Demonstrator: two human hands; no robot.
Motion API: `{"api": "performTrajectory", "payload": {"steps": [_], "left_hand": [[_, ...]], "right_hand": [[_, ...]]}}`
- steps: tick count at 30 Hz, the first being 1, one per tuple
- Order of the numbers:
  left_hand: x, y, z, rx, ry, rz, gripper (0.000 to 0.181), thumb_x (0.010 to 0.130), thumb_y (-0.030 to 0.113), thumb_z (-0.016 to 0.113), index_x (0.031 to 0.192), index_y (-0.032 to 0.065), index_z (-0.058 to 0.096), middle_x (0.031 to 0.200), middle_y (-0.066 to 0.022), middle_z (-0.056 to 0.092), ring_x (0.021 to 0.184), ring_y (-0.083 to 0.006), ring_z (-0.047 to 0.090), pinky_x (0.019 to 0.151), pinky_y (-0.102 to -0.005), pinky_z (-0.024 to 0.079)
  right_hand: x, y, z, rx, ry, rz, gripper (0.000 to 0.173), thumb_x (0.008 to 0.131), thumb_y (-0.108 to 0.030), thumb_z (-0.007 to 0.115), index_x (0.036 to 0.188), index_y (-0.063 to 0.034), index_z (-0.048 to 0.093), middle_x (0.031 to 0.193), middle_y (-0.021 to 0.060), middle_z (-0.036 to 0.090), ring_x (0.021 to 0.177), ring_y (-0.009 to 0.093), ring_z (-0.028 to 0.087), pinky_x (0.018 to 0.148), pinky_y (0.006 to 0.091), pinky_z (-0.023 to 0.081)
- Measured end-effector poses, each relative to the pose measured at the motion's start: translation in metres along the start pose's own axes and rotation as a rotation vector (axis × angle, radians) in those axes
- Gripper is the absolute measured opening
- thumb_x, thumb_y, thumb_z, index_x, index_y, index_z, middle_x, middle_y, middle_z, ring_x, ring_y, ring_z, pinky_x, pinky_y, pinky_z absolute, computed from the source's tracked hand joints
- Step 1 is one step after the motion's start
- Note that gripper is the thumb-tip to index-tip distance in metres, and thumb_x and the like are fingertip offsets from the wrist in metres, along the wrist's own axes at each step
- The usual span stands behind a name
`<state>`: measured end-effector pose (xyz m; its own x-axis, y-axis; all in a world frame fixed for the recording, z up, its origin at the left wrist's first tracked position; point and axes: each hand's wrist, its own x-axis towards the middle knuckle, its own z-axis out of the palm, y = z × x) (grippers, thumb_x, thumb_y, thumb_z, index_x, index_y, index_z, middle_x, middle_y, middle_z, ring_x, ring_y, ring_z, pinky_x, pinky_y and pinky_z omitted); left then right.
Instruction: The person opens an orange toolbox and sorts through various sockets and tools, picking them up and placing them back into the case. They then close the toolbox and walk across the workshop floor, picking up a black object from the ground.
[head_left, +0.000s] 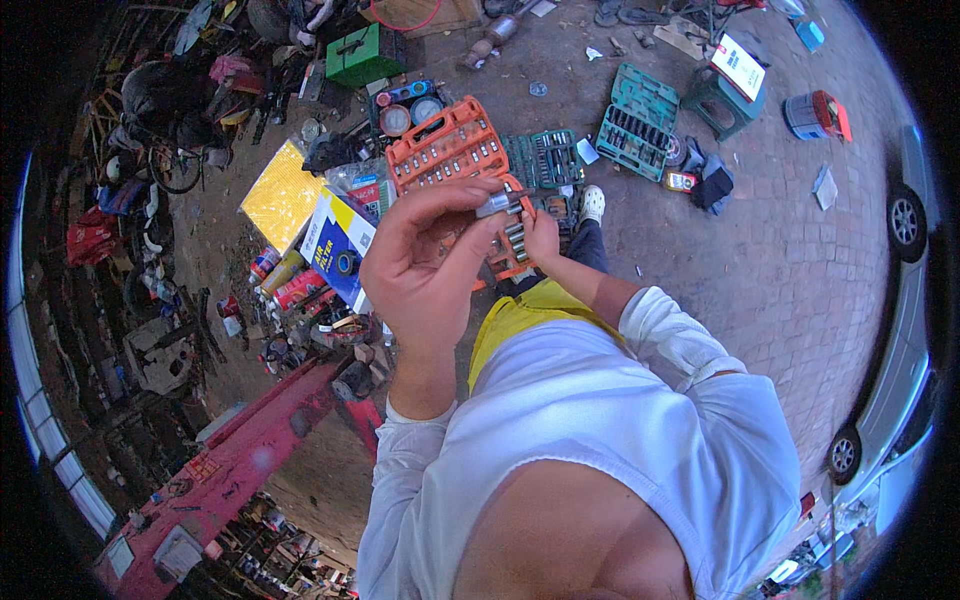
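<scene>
My left hand (427, 262) is raised close to the camera, pinching a small metal bit socket (495, 204) between thumb and fingertips. Behind and below it lies an open orange tool case (450, 135) with rows of small sockets. My right hand (541, 238) grips that case's right edge, beside a row of larger chrome sockets (515, 241). My left hand hides part of the case. Just beyond are a green case of sockets and tools (557, 157) and a teal case holding dark impact sockets (637, 127).
An air filter box (341, 244), a yellow filter (281, 196) and spray cans (298, 289) lie left. A green metal box (364, 56) stands farther off. At right are a plastic stool (724, 101), a bucket (814, 116) and a parked car (896, 345). A red beam (232, 465) crosses lower left.
</scene>
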<state>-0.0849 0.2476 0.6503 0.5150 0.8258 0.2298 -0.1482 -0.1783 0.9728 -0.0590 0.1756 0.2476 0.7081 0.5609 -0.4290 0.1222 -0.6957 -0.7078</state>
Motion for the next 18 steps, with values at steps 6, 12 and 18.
{"api": "performTrajectory", "payload": {"steps": [6, 12, 18], "left_hand": [[-0.0027, 0.0030, 0.0001, 0.012, 0.035, -0.037, 0.029, 0.071, -0.014, 0.066, 0.097, -0.0063, 0.059, 0.097, -0.0158, 0.064, 0.088, -0.0193, 0.064, 0.076, -0.0266, 0.053], [-0.0037, 0.0059, -0.0022, 0.034, 0.037, -0.037, 0.029, 0.070, -0.014, 0.067, 0.097, -0.0067, 0.059, 0.096, -0.0150, 0.064, 0.086, -0.0182, 0.064, 0.075, -0.0258, 0.053], [-0.0034, 0.0082, -0.0017, 0.026, 0.056, -0.041, 0.030, 0.070, -0.014, 0.068, 0.097, -0.0072, 0.060, 0.095, -0.0143, 0.065, 0.081, -0.0169, 0.065, 0.072, -0.0252, 0.054]], "right_hand": [[0.0017, 0.0041, 0.0040, -0.013, 0.037, -0.036, 0.038, 0.090, -0.037, 0.047, 0.087, 0.0003, 0.053, 0.089, 0.0228, 0.059, 0.087, 0.042, 0.054, 0.074, 0.0529, 0.043], [0.0022, 0.0039, 0.0042, -0.015, 0.040, -0.039, 0.038, 0.090, -0.037, 0.047, 0.086, 0.0006, 0.052, 0.089, 0.0239, 0.058, 0.087, 0.043, 0.054, 0.073, 0.0538, 0.043], [0.0010, 0.0027, 0.0037, 0.002, 0.038, -0.030, 0.038, 0.090, -0.037, 0.047, 0.088, -0.0001, 0.052, 0.091, 0.0240, 0.058, 0.087, 0.044, 0.054, 0.073, 0.0540, 0.043]]}}
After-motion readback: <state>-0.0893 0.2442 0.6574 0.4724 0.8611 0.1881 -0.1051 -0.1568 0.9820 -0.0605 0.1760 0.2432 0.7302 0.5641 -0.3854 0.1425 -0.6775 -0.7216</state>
